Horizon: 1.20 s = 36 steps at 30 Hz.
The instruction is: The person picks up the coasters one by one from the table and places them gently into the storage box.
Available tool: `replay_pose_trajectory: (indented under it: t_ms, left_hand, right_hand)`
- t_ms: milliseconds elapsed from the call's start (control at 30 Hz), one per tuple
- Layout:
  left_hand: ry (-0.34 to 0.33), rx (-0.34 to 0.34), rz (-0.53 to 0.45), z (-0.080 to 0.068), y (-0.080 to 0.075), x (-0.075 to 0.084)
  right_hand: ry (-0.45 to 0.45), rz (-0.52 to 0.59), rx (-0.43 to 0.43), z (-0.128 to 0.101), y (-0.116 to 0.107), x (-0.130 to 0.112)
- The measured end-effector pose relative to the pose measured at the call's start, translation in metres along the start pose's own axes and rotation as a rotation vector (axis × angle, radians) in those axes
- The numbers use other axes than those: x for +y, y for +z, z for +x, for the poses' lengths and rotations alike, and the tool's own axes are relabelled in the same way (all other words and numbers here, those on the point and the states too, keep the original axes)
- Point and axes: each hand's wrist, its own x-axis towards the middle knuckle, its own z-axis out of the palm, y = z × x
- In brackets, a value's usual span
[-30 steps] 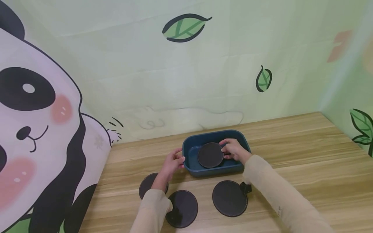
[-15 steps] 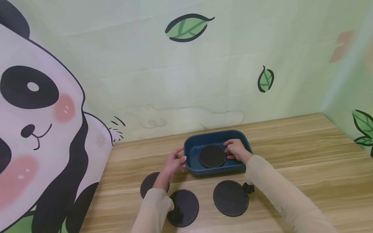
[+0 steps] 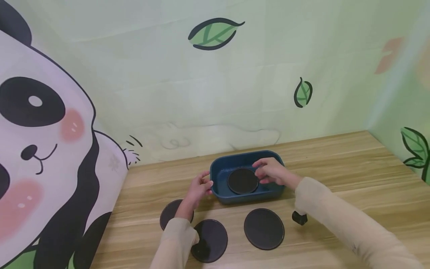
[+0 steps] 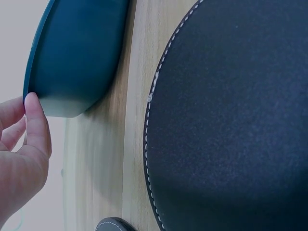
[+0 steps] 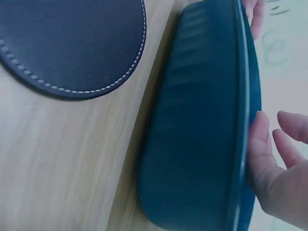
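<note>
A dark blue rectangular bin (image 3: pixel 231 199) stands on the wooden table. My left hand (image 3: pixel 197 190) pinches its left rim between thumb and fingers; the left wrist view shows the thumb (image 4: pixel 37 120) against the outer wall. Inside the bin lies a round black coaster (image 3: pixel 242 181), lying flat or nearly so. My right hand (image 3: pixel 273 172) is over the bin's right part, close beside the coaster's right edge. In the right wrist view its fingers (image 5: pixel 260 132) are spread apart with nothing between them. Whether a fingertip touches the coaster, I cannot tell.
In front of the bin are a black coaster (image 3: pixel 264 229) with white edge stitching, another coaster (image 3: pixel 213 241) partly under the left sleeve, and a third coaster (image 3: pixel 169 213) behind the left forearm. A printed cloth wall (image 3: pixel 161 93) rises behind the table.
The coaster in the bin has gone from tilted to lying lower and flatter. My right hand has let go of it and its forearm has swung rightward. The left hand keeps its place.
</note>
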Motion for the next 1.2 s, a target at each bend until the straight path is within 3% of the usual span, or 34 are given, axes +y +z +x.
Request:
replay_pose_trajectory:
  t_ms: [367, 767, 1033, 1200]
  left_hand:
    - [-0.008, 0.013, 0.003, 0.001, -0.001, -0.002]
    - [-0.035, -0.005, -0.011, 0.002, -0.002, -0.002]
    - [-0.035, -0.012, -0.01, 0.003, -0.002, -0.002]
    - [-0.029, 0.001, -0.012, 0.002, 0.0, -0.002]
  right_hand:
    - [-0.027, -0.023, -0.168, -0.037, -0.004, 0.0]
    - [-0.023, -0.091, -0.381, -0.066, -0.004, 0.022]
    - [-0.003, -0.169, -0.362, -0.072, 0.001, 0.038]
    - [-0.045, -0.217, -0.312, -0.072, 0.006, 0.048]
